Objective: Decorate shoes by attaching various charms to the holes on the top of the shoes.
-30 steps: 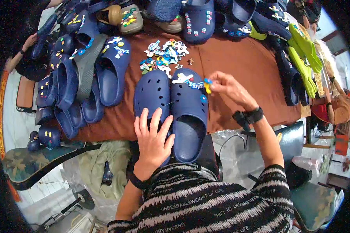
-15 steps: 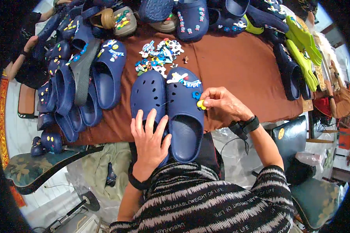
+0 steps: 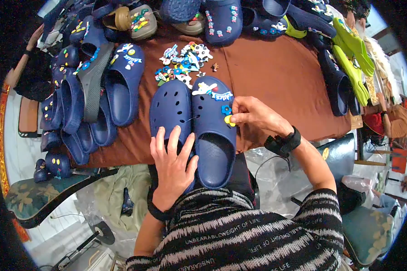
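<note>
Drawing back from the clog's toe since a second ago, the right hand (image 3: 254, 115) is now pinching a yellow charm (image 3: 230, 120) against the outer edge of the right navy clog (image 3: 214, 131). Fingers spread wide, the left hand (image 3: 172, 165) is lying flat across the heel of the left navy clog (image 3: 170, 108). Both clogs are sitting side by side on the brown tablecloth (image 3: 276, 77), near a pile of loose charms (image 3: 183, 63); rows of navy clogs (image 3: 90, 99) and lime-green clogs (image 3: 352, 58) are lining the table's edges.
</note>
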The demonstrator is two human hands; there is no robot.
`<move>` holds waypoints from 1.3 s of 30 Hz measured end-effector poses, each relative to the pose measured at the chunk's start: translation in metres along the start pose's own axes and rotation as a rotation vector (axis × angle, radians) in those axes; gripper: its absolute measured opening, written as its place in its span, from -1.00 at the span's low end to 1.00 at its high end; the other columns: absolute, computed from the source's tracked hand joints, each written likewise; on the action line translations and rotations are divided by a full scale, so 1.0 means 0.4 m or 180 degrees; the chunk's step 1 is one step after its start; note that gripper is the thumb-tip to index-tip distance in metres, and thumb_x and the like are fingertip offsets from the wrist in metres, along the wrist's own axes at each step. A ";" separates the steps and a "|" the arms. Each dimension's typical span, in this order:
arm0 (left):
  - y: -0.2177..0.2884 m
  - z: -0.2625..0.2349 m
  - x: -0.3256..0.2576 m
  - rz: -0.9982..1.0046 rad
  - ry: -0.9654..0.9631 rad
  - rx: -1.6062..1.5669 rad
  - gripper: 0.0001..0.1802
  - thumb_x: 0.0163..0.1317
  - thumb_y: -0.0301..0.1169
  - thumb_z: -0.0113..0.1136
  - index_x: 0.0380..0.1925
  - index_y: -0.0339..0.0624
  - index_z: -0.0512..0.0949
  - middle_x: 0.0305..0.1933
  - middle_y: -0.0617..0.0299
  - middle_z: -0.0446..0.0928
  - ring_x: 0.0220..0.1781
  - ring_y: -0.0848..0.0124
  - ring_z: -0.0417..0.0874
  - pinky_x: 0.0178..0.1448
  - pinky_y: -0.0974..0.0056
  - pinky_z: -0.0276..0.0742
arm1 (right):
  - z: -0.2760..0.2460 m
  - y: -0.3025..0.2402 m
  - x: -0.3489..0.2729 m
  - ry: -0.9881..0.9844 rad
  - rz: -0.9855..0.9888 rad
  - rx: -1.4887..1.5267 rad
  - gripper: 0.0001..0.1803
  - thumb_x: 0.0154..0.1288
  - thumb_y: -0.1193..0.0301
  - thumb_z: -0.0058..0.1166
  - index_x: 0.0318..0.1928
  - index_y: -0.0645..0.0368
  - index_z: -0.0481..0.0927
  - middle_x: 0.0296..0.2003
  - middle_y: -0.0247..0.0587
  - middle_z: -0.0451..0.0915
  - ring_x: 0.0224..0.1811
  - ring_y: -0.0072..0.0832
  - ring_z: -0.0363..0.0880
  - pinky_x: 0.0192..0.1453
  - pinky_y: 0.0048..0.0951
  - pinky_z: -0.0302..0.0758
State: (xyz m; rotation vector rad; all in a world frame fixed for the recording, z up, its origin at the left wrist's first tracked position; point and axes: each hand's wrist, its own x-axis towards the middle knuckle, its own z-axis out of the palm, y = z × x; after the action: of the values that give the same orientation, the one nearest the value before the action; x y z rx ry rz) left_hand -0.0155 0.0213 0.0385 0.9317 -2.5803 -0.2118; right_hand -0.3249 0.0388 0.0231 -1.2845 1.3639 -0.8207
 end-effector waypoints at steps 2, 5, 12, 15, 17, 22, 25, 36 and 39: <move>-0.001 0.001 -0.003 0.0001 -0.0017 0.0000 -0.31 0.07 -0.31 0.39 0.29 0.03 0.48 0.47 -0.04 0.19 0.52 -0.25 0.06 0.51 -0.34 -0.01 | 0.001 -0.020 -0.001 -0.0192 0.0057 -0.0072 -0.71 0.33 0.29 0.29 -0.36 0.23 0.52 -0.50 -0.29 0.56 -0.42 -0.53 0.55 -0.32 -0.40 0.50; -0.004 0.000 -0.004 0.0024 -0.0032 -0.0004 -0.31 0.09 -0.30 0.38 0.30 0.03 0.47 0.48 -0.04 0.18 0.53 -0.25 0.05 0.51 -0.34 -0.01 | -0.003 -0.050 0.005 -0.0247 0.0223 -0.0755 -0.67 0.35 0.22 0.27 -0.36 0.26 0.56 -0.53 -0.23 0.60 -0.49 -0.44 0.62 -0.38 -0.32 0.51; -0.011 -0.005 0.003 0.0077 -0.0082 -0.0018 -0.30 0.08 -0.31 0.39 0.30 0.01 0.47 0.47 -0.03 0.20 0.54 -0.23 0.05 0.52 -0.33 -0.02 | 0.002 -0.086 0.052 -0.0698 0.0916 -0.1865 -0.57 0.33 0.10 0.26 -0.32 0.30 0.64 -0.54 -0.18 0.67 -0.51 -0.36 0.70 -0.38 -0.30 0.57; -0.010 -0.003 0.002 0.0039 -0.0036 -0.0037 -0.37 0.10 -0.29 0.37 0.25 0.01 0.53 0.46 0.05 0.21 0.53 -0.18 0.06 0.48 -0.36 0.03 | 0.006 -0.067 0.047 -0.0692 0.1131 -0.1392 -0.58 0.31 0.11 0.28 -0.32 0.28 0.64 -0.51 -0.15 0.67 -0.48 -0.34 0.70 -0.38 -0.26 0.59; -0.009 -0.004 0.004 0.0010 -0.0061 -0.0041 -0.37 0.09 -0.28 0.38 0.24 0.01 0.53 0.46 0.06 0.21 0.53 -0.18 0.06 0.49 -0.35 0.02 | 0.009 -0.049 0.010 -0.0102 0.0529 -0.0981 -0.61 0.28 0.14 0.30 -0.34 0.27 0.62 -0.46 -0.15 0.67 -0.43 -0.34 0.71 -0.34 -0.22 0.58; -0.005 -0.005 0.006 0.0017 -0.0140 0.0049 -0.34 0.06 -0.31 0.41 0.25 -0.02 0.53 0.46 -0.03 0.22 0.53 -0.24 0.07 0.53 -0.29 0.01 | 0.080 -0.046 -0.045 0.0948 -0.0142 -0.1543 -0.76 0.33 0.26 0.21 -0.17 0.17 0.57 -0.35 0.03 0.68 -0.24 0.04 0.68 -0.19 -0.04 0.56; -0.003 -0.007 0.006 0.0014 -0.0155 0.0063 -0.35 0.06 -0.29 0.40 0.24 -0.03 0.55 0.46 -0.05 0.22 0.52 -0.24 0.07 0.53 -0.30 0.00 | 0.094 -0.038 -0.056 0.1111 -0.0370 -0.1848 -0.77 0.33 0.29 0.19 -0.18 0.19 0.56 -0.34 0.05 0.68 -0.25 0.07 0.66 -0.20 -0.01 0.54; -0.002 -0.013 0.009 0.0013 -0.0214 0.0082 -0.38 0.09 -0.28 0.36 0.22 -0.06 0.56 0.46 -0.09 0.21 0.52 -0.25 0.06 0.53 -0.30 -0.01 | 0.026 -0.027 -0.004 -0.0010 0.0335 -0.0570 -0.70 0.33 0.24 0.27 -0.31 0.27 0.64 -0.51 -0.26 0.65 -0.55 -0.51 0.63 -0.45 -0.38 0.54; -0.002 -0.014 0.009 0.0028 -0.0226 0.0086 -0.38 0.09 -0.28 0.36 0.22 -0.06 0.56 0.46 -0.08 0.21 0.52 -0.25 0.07 0.53 -0.29 -0.01 | 0.007 -0.028 0.022 -0.0345 0.1008 -0.0580 -0.65 0.37 0.18 0.24 -0.32 0.27 0.65 -0.51 -0.26 0.65 -0.58 -0.50 0.62 -0.52 -0.42 0.52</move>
State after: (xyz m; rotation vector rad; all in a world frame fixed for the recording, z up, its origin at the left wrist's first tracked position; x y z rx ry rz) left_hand -0.0154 0.0183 0.0446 0.9384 -2.6578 -0.2115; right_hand -0.3183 0.0286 0.0309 -1.1903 1.5309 -0.4122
